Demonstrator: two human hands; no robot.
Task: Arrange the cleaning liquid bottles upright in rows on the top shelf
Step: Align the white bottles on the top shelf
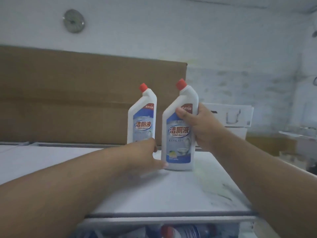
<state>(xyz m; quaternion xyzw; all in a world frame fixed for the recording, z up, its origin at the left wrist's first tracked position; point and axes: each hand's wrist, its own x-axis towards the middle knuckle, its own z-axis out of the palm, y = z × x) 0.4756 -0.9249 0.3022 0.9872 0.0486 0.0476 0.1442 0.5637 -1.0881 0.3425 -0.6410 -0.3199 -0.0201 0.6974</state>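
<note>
Two white toilet-cleaner bottles with red caps and blue labels stand upright on the white top shelf (171, 191). The left bottle (142, 121) stands further back. The right bottle (179, 134) is nearer, and my right hand (200, 127) grips its upper body from the right, thumb across the label. My left hand (145, 155) lies low in front of the left bottle and hides its base. Its thumb stretches out straight to the foot of the right bottle. How its fingers lie behind is hidden.
A large brown cardboard box (77, 100) stands along the back of the shelf behind the bottles. A white carton (231, 115) sits behind on the right. More bottles (180, 231) lie blurred on the level below the shelf's front edge.
</note>
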